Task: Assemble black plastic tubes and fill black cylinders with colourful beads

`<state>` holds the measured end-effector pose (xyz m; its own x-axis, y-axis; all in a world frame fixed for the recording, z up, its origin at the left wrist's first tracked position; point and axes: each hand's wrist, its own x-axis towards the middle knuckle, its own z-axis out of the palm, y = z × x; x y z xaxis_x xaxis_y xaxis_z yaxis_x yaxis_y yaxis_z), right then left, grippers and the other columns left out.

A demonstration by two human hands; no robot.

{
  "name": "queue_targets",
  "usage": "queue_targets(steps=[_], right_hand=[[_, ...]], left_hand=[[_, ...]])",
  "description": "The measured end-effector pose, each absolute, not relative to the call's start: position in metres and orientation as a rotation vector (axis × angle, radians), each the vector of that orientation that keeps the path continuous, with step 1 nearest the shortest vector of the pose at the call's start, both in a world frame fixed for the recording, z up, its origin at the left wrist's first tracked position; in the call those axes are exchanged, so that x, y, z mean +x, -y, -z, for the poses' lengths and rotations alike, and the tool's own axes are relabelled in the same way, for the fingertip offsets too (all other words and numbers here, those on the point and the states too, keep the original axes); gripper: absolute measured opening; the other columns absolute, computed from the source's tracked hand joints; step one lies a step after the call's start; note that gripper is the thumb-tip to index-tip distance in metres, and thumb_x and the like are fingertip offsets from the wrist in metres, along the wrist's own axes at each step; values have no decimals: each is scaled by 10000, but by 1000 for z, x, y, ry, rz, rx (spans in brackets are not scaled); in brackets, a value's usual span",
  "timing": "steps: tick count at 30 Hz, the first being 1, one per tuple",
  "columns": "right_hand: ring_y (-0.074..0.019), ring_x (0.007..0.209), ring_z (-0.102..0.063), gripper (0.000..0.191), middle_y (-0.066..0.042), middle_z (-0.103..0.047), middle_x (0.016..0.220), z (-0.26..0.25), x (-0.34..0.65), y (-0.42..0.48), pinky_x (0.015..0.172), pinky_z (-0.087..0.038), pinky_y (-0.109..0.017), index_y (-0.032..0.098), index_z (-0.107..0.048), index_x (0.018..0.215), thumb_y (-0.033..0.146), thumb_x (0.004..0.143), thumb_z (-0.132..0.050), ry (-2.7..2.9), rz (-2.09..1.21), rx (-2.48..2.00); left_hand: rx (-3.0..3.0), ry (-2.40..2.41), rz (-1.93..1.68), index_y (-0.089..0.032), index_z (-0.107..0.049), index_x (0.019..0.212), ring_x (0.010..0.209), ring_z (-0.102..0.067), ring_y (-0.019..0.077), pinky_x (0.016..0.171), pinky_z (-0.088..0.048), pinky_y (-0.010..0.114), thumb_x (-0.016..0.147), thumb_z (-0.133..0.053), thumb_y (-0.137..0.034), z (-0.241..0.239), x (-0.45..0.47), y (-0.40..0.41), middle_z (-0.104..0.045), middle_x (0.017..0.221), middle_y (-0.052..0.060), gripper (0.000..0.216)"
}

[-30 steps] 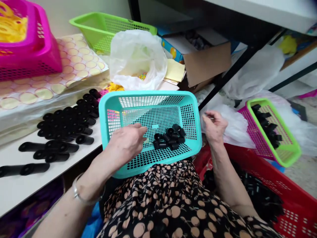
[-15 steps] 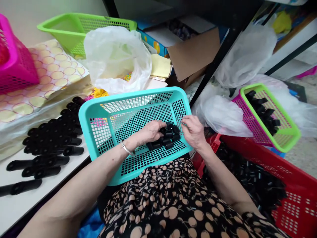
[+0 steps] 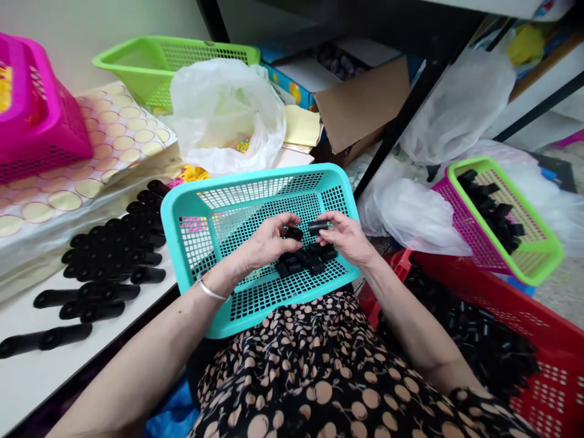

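Inward from the turquoise basket's (image 3: pixel 250 180) right side came the right hand (image 3: pixel 349 238), gripping a dark tube (image 3: pixel 318 227).
Facing it, the left hand (image 3: pixel 267 242) pinched a short black piece (image 3: pixel 294 233); both parts were above loose black pieces (image 3: pixel 314 263) inside the basket, with black tubes (image 3: pixel 114 243) lying well apart on the left-hand table (image 3: pixel 27 383).

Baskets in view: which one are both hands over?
The turquoise basket against the patterned clothing; the left hand and right hand are over no other.
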<state>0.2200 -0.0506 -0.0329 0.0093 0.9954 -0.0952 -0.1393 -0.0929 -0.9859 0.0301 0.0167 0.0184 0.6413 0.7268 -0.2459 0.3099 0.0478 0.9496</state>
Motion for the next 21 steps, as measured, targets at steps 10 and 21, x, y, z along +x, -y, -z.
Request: queue_targets(steps=[10,21], right_hand=[[-110,622,-615,354,16,-667,734,23,201,67,585,-510,-254,219,-642,1024,304,697,-747,805,-1401,-1011],[-101,604,-570,315,43,-632,681,34,215,62,598,-456,-253,194,-619,962,238,670,-726,995,-1351,-1247]], left_hand=[[1539,-829,-455,-161,-594,934,812,-583,175,730,-493,332,567,-743,-153,-9,26,-9,-625,841,34,396],[1809,-913,-325,-180,-646,958,739,-549,181,684,-459,334,653,-606,-180,-17,13,-15,-629,826,36,308]])
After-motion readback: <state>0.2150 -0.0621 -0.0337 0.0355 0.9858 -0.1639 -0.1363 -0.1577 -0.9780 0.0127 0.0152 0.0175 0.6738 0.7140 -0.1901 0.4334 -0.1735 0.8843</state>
